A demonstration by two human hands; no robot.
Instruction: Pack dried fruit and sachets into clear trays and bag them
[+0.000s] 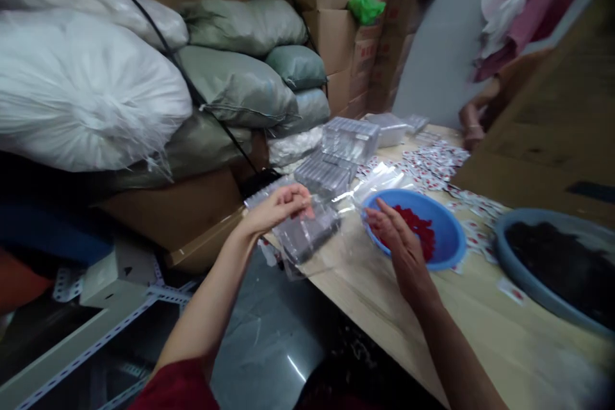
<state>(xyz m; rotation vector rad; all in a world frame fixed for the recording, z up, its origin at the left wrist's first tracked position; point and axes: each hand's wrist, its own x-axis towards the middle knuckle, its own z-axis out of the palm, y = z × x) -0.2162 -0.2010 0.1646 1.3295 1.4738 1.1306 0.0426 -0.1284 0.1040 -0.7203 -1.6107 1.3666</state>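
Observation:
My left hand (287, 206) is closed, thumb against fingers, on a thin clear plastic bag (314, 240). The bag hangs over the table's near edge, above a stack of clear plastic cases, and its outline is blurred. My right hand (401, 246) is in front of a blue bowl (449, 253), fingers fairly straight and close together, with clear film meeting the fingertips. Red small pieces (423, 230) lie in the bowl, partly hidden by that hand.
Stacked clear cases (350, 138) stand at the table's back left. Small printed cards (432, 163) are scattered behind the bowl. A grey-blue basin (509, 269) of dark pieces sits right, by a large cardboard box (542, 141). Stuffed sacks (235, 83) rise at left. Another person's arm (475, 118) shows behind.

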